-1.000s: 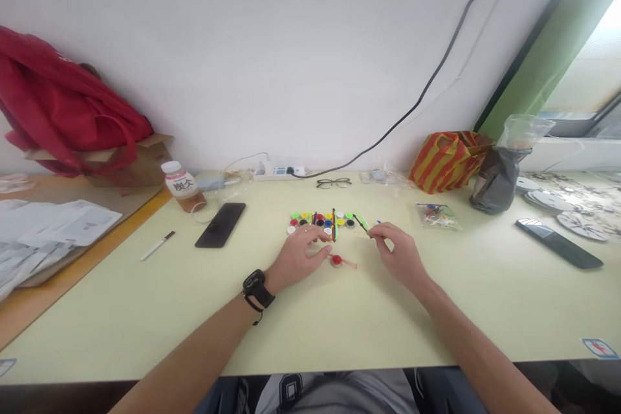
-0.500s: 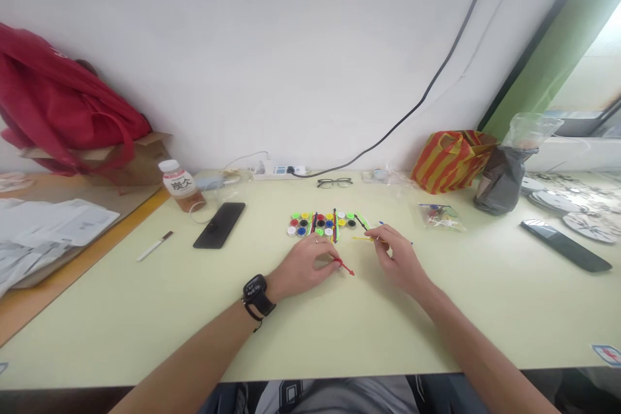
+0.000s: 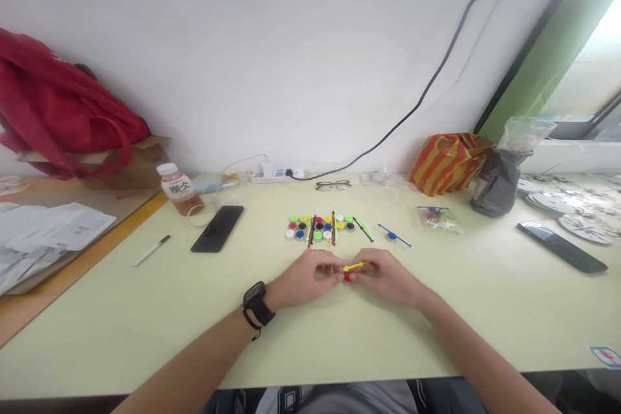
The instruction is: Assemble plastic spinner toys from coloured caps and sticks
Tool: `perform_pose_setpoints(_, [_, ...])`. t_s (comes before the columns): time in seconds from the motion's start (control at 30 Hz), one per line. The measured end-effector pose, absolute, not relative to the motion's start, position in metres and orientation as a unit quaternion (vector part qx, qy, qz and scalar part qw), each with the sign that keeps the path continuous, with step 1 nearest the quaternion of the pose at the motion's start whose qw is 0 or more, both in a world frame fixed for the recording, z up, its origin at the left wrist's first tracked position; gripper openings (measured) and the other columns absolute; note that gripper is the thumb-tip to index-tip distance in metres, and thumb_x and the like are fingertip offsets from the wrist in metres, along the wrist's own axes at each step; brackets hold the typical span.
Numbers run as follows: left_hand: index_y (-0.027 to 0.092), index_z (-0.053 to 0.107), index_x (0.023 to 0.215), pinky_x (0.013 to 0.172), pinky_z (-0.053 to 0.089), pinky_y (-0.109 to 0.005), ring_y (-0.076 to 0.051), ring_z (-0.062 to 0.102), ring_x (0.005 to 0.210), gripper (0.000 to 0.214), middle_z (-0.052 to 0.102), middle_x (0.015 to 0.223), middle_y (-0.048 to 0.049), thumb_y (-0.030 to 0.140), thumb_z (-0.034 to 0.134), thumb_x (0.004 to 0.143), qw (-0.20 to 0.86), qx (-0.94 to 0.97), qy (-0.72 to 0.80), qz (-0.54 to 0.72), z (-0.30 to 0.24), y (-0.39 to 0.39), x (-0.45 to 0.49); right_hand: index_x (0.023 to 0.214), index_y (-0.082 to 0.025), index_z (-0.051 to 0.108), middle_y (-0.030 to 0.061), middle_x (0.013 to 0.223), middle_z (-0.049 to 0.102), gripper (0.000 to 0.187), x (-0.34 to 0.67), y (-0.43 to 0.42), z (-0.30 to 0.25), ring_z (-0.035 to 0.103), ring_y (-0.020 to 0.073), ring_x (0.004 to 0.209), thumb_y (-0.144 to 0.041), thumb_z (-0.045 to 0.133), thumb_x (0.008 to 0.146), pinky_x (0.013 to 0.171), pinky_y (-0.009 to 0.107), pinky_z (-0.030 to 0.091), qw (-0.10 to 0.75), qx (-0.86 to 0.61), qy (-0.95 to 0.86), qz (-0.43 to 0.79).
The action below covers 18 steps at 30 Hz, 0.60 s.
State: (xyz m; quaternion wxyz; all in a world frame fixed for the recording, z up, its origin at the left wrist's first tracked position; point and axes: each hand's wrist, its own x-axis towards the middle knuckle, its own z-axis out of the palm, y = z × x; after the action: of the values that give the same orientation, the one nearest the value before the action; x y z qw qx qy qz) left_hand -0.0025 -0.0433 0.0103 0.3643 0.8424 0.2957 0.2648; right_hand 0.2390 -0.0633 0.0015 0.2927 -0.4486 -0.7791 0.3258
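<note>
Both hands meet over the pale yellow-green table [image 3: 145, 317], close to me. My left hand [image 3: 305, 279], with a black watch at the wrist, is closed in a pinch on a small red piece [image 3: 347, 277]. My right hand [image 3: 388, 278] pinches a thin yellow stick [image 3: 355, 266] that touches the red piece. Just behind the hands lie rows of small coloured round caps [image 3: 320, 226] with coloured sticks laid across them. A blue stick with a blue cap [image 3: 394, 235] lies to the right of those rows.
A black phone [image 3: 217, 228], a white pen [image 3: 151, 250] and a small bottle [image 3: 176, 189] sit at the left. Glasses [image 3: 332, 185] and a power strip [image 3: 278, 173] lie by the wall. A striped bag [image 3: 449, 162], a grey bag [image 3: 499, 178], a clear packet [image 3: 439, 217] and another dark phone [image 3: 561, 246] are at the right.
Both hands drew back toward me and came together. The right hand left the blue stick on the table and now holds a yellow one against the red piece in the left hand.
</note>
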Motion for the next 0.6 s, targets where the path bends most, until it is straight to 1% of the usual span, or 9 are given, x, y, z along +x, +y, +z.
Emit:
perform_pose_setpoints(0.07, [0.027,0.079,0.114,0.073,0.053,-0.03,-0.019,0.067,0.081,0.024,0.075,0.092,-0.005,0.03,0.064,0.096,0.366,0.832,0.311,0.278,0.009,-0.043,-0.002,0.088,-0.024,0.079,0.0032,0.079,0.071,0.017,0.239,-0.062,-0.001,0.054,0.0175,0.068,-0.034,0.065,0.09,0.06,0.027,0.039,0.278,-0.451,-0.78,0.333])
perform_pose_setpoints(0.13, [0.025,0.079,0.111,0.074,0.053,-0.031,-0.019,0.066,0.081,0.022,0.075,0.093,-0.0052,0.034,0.064,0.097,0.354,0.829,0.325,0.287,0.008,-0.04,-0.002,0.088,-0.024,0.079,0.0036,0.081,0.072,0.02,0.243,-0.061,-0.001,0.054,0.0179,0.069,-0.035,0.064,0.091,0.06,0.028,0.039,0.287,-0.46,-0.774,0.328])
perform_pose_setpoints(0.17, [0.025,0.077,0.114,0.073,0.053,-0.03,-0.019,0.065,0.081,0.024,0.075,0.094,-0.005,0.036,0.063,0.098,0.348,0.826,0.333,0.292,0.007,-0.039,-0.002,0.088,-0.024,0.079,0.0039,0.082,0.073,0.021,0.245,-0.059,-0.001,0.055,0.0184,0.07,-0.037,0.063,0.091,0.061,0.029,0.039,0.295,-0.467,-0.77,0.319])
perform_pose_setpoints(0.23, [0.026,0.07,0.128,0.071,0.052,-0.03,-0.017,0.064,0.078,0.032,0.074,0.096,-0.0043,0.039,0.058,0.101,0.343,0.815,0.353,0.307,0.004,-0.036,-0.003,0.091,-0.023,0.079,0.0047,0.083,0.073,0.025,0.254,-0.056,0.002,0.055,0.0194,0.071,-0.041,0.062,0.092,0.062,0.03,0.04,0.315,-0.49,-0.759,0.29])
perform_pose_setpoints(0.3, [0.027,0.058,0.144,0.07,0.052,-0.029,-0.016,0.063,0.075,0.045,0.073,0.098,-0.0033,0.039,0.057,0.101,0.342,0.805,0.368,0.316,0.002,-0.035,-0.005,0.092,-0.022,0.079,0.0054,0.081,0.072,0.03,0.266,-0.051,0.004,0.054,0.0198,0.069,-0.047,0.063,0.091,0.062,0.031,0.04,0.342,-0.533,-0.733,0.248])
perform_pose_setpoints(0.37, [0.027,0.052,0.149,0.07,0.053,-0.029,-0.016,0.063,0.075,0.051,0.072,0.098,-0.0026,0.039,0.06,0.1,0.338,0.808,0.374,0.305,0.001,-0.034,-0.006,0.091,-0.021,0.078,0.0047,0.074,0.068,0.037,0.28,-0.045,0.005,0.052,0.019,0.065,-0.054,0.062,0.09,0.059,0.03,0.037,0.359,-0.591,-0.693,0.204])
perform_pose_setpoints(0.43, [0.028,0.054,0.147,0.071,0.053,-0.028,-0.017,0.064,0.079,0.051,0.072,0.097,-0.0022,0.038,0.061,0.098,0.329,0.819,0.379,0.278,0.003,-0.035,-0.008,0.089,-0.02,0.078,0.0022,0.065,0.061,0.042,0.294,-0.04,0.004,0.047,0.0175,0.059,-0.058,0.061,0.089,0.056,0.029,0.032,0.348,-0.642,-0.66,0.176])
perform_pose_setpoints(0.5, [0.027,0.057,0.144,0.072,0.052,-0.028,-0.017,0.064,0.082,0.047,0.072,0.096,-0.0018,0.038,0.06,0.098,0.322,0.828,0.385,0.252,0.005,-0.037,-0.008,0.086,-0.019,0.077,0.0011,0.061,0.057,0.043,0.305,-0.036,0.0,0.046,0.0167,0.058,-0.058,0.06,0.089,0.055,0.029,0.029,0.319,-0.678,-0.642,0.163])
perform_pose_setpoints(0.6, [0.026,0.06,0.141,0.076,0.052,-0.029,-0.017,0.064,0.083,0.044,0.073,0.094,-0.0014,0.037,0.059,0.098,0.312,0.835,0.389,0.232,0.008,-0.039,-0.007,0.082,-0.018,0.077,0.003,0.061,0.058,0.04,0.315,-0.034,-0.008,0.05,0.0179,0.059,-0.053,0.057,0.088,0.055,0.028,0.029,0.288,-0.706,-0.63,0.148])
